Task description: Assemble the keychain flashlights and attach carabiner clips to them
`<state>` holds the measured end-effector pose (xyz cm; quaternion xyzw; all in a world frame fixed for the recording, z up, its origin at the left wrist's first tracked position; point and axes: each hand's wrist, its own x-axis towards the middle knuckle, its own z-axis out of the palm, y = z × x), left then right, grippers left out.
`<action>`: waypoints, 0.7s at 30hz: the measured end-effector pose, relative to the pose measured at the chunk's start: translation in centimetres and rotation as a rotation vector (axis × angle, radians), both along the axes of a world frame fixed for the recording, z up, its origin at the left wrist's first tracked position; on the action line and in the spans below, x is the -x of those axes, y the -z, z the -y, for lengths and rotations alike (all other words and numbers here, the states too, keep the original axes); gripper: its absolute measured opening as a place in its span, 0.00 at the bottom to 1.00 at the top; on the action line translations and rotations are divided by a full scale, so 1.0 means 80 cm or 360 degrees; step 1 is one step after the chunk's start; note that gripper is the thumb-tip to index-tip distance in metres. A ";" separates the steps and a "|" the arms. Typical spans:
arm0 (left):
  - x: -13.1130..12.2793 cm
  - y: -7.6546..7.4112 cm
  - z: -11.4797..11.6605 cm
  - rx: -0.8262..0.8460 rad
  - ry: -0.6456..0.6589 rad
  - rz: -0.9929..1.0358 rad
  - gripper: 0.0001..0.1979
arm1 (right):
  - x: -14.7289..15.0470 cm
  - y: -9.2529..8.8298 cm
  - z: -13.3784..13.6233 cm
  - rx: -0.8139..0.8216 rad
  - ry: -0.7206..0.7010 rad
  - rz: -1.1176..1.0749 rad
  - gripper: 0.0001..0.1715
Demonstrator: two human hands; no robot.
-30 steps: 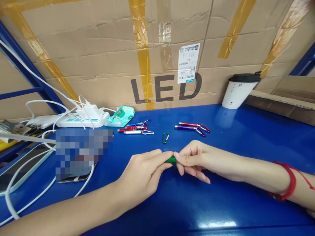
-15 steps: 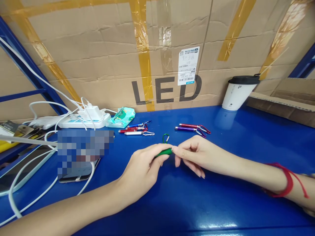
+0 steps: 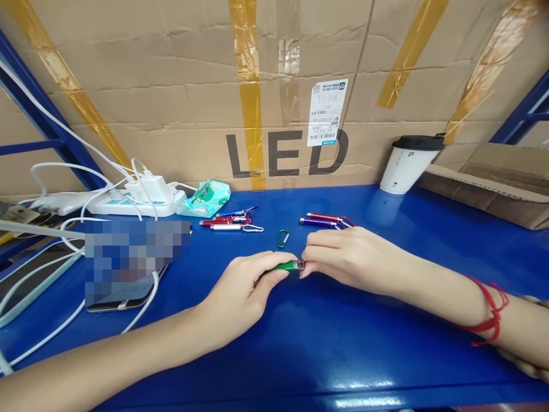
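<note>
A small green penlight (image 3: 286, 266) lies across the gap between my hands, its silvery end to the right. My left hand (image 3: 253, 292) is closed round its green barrel, hiding the rear part. The fingertips of my right hand (image 3: 332, 257) pinch together at the silvery end; whether a small separate part is between them I cannot tell. Just beyond my left fingers is a green carabiner clip (image 3: 282, 238); any link to the penlight is not visible. Behind my right hand lie a red penlight (image 3: 322, 217) and a purple penlight (image 3: 318, 223), both with clips.
White, red and blue penlights lie together, the white one (image 3: 226, 228) nearest. Behind them is a teal soft packet (image 3: 205, 198) beside a white power strip (image 3: 98, 204) with cables. A phone (image 3: 124, 297) lies left. A lidded paper cup (image 3: 405, 166) stands back right, near a cardboard box (image 3: 484, 191).
My right fingers have curled in more closely at the penlight's end, and its silvery tip shows more. The whole view has shifted slightly. The green clip now shows apart from my left fingers.
</note>
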<state>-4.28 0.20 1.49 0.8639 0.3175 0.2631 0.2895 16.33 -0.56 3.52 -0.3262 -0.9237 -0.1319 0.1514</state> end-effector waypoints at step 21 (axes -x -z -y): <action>0.009 0.016 0.008 -0.0755 0.0064 -0.0104 0.12 | 0.028 0.012 0.025 0.1550 0.0304 -0.0739 0.27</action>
